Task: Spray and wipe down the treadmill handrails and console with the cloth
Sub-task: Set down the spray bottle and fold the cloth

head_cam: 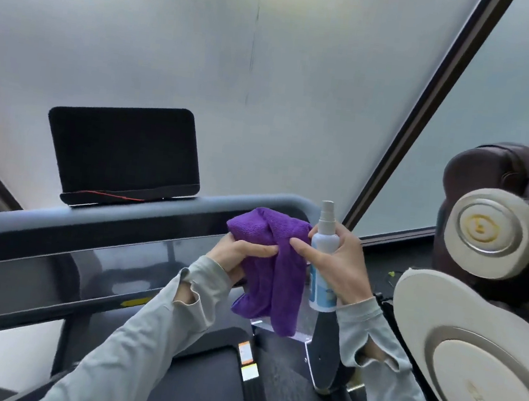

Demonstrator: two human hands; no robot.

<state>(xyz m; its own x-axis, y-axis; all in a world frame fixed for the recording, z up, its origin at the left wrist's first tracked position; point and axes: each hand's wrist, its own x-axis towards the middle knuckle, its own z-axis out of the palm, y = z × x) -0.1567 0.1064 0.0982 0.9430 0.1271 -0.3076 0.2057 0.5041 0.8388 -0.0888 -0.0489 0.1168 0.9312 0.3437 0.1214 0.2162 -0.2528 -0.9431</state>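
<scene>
cloth (pixel 268 266) hangs soft and light, bunched in my left hand (pixel 237 256) — right hand (pixel 338 268) grips the slick bottle (pixel 324 256) mid-body.

Frosted glass wall (pixel 174 58) glowing pale up top, dark frame post (pixel 433 97) slanting at one o'clock, brown massage chair (pixel 504 168) at three
</scene>
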